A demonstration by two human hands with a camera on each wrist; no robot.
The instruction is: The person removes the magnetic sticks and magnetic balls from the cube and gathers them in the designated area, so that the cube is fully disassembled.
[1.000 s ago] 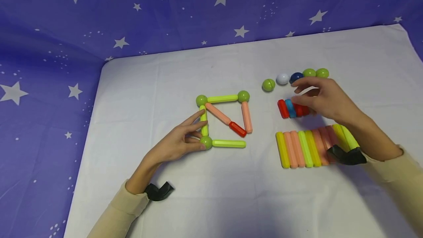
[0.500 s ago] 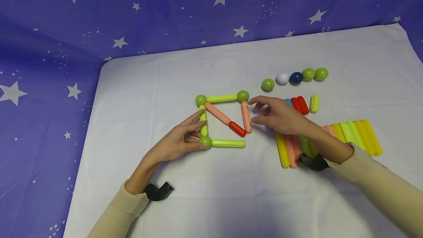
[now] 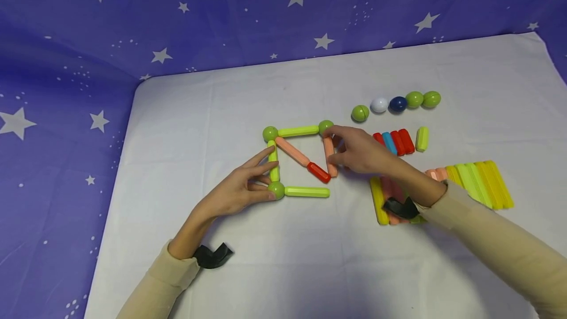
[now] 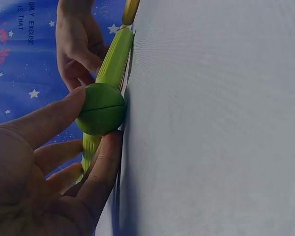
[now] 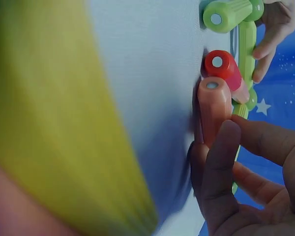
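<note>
My left hand (image 3: 235,191) rests at the left side of a flat frame of magnetic rods and balls. Thumb and fingers pinch its lower-left green ball (image 4: 105,110), while other fingers touch the upright yellow-green rod (image 3: 273,171). On the frame's right side, my right hand (image 3: 361,150) pinches a pink rod (image 5: 214,110) just below the upper-right green ball (image 3: 326,127). A diagonal pink rod (image 3: 292,151) leads to a short red rod (image 3: 318,173), whose end lies close to the held rod. The lower yellow-green rod (image 3: 307,192) has a free right end.
Short red rods (image 3: 406,141) and a blue one (image 3: 390,143) lie right of the frame, with a short yellow-green rod (image 3: 423,139) apart. Behind are loose green balls (image 3: 360,113), a white ball (image 3: 379,105) and a dark blue one (image 3: 397,104). Long rods (image 3: 478,186) lie partly under the right arm.
My right hand has moved left from the short rods to the frame and taken hold of the right-hand pink rod. The left hand has stayed in place.
</note>
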